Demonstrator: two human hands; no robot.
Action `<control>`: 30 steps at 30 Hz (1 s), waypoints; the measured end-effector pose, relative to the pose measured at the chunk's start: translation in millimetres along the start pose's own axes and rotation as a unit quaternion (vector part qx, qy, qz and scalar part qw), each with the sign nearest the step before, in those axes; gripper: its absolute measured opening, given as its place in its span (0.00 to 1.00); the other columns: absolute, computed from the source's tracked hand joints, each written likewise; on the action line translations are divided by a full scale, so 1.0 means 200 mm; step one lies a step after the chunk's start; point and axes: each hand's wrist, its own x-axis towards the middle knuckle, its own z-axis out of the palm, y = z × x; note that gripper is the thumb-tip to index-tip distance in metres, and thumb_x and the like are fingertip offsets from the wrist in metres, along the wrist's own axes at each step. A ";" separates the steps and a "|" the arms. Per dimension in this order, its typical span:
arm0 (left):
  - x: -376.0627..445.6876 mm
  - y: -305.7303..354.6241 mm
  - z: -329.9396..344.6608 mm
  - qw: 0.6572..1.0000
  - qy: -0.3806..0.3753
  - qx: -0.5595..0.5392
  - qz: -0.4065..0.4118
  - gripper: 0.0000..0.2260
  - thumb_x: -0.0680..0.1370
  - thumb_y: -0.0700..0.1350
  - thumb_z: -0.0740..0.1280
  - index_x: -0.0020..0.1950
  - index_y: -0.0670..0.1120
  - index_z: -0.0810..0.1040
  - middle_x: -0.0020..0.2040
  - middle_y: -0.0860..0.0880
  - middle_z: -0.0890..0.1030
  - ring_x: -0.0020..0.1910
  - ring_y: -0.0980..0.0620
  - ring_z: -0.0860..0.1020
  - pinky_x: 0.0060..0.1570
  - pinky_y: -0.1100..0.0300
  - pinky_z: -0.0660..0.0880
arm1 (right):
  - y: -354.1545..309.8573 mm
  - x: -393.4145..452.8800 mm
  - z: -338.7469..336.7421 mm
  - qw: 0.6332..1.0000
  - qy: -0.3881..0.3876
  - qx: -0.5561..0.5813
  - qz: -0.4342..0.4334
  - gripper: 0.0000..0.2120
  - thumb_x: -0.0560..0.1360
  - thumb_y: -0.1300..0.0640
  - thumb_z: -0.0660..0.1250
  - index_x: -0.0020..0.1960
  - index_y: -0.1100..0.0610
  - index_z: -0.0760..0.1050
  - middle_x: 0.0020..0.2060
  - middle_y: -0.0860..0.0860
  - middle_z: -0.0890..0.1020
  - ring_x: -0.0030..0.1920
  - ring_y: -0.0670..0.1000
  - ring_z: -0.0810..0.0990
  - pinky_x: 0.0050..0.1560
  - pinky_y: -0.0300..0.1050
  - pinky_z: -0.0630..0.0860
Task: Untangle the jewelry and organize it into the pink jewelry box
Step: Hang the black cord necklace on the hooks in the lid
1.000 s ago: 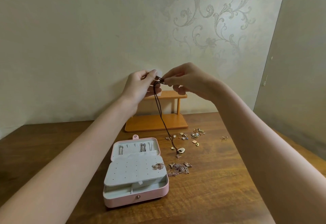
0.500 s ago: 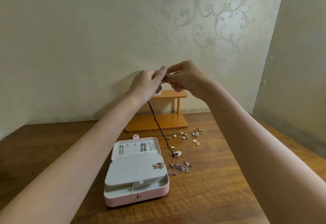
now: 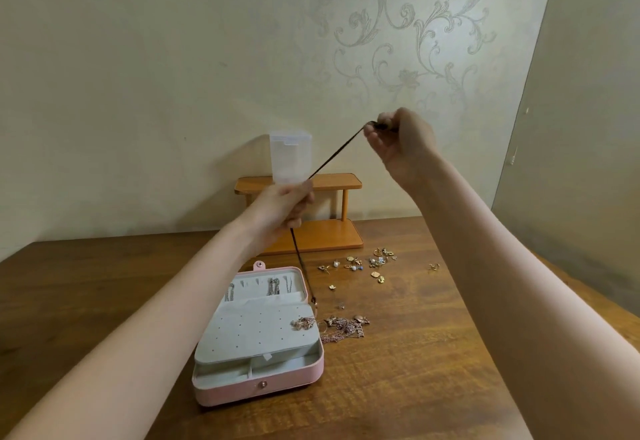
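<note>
The right hand is raised in front of the wall, its fingers curled and pinching the upper end of a dark cord necklace. From that pinch the cord runs taut, down and to the left, into the left hand, which grips it with its fingers closed round it. The left hand sits lower than the right one and nearer the camera. Below the left hand the cord hangs on down to a small pendant, which dangles just at the right edge of the pink jewelry box; whether it touches the box cannot be told.

The box lies open on the wooden table, straight below the left hand, with a few chains hanging in its lid and a grey perforated pad over its tray. A tangle of rose-gold chains lies partly on that pad and partly on the table to its right. Below the right hand, scattered earrings and charms lie on the table. Behind the left hand stands a small orange wooden shelf with a clear plastic container on its top board
</note>
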 end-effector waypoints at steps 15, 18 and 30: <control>0.05 0.20 -0.11 0.942 0.063 -0.328 -0.001 0.12 0.81 0.46 0.59 0.39 0.46 0.72 0.36 0.49 0.80 0.33 0.56 0.77 0.46 0.60 0.74 | 0.45 -0.02 -0.21 0.822 -0.280 -0.483 0.111 0.08 0.77 0.66 0.62 0.42 0.63 0.79 0.43 0.55 0.80 0.44 0.49 0.78 0.46 0.38 0.79; 0.04 0.20 -0.13 0.950 0.060 -0.306 0.009 0.12 0.81 0.46 0.59 0.39 0.46 0.72 0.32 0.50 0.75 0.27 0.57 0.67 0.33 0.66 0.70 | 0.52 -0.03 -0.19 0.829 -0.287 -0.464 0.123 0.05 0.77 0.61 0.65 0.43 0.59 0.77 0.41 0.53 0.80 0.41 0.47 0.79 0.44 0.38 0.79; 0.02 0.18 -0.19 0.954 0.077 -0.289 0.017 0.13 0.82 0.48 0.58 0.39 0.46 0.71 0.29 0.52 0.69 0.25 0.58 0.60 0.25 0.67 0.59 | 0.70 -0.09 -0.17 0.843 -0.312 -0.426 0.102 0.07 0.76 0.67 0.64 0.43 0.58 0.68 0.46 0.59 0.82 0.47 0.54 0.81 0.53 0.49 0.78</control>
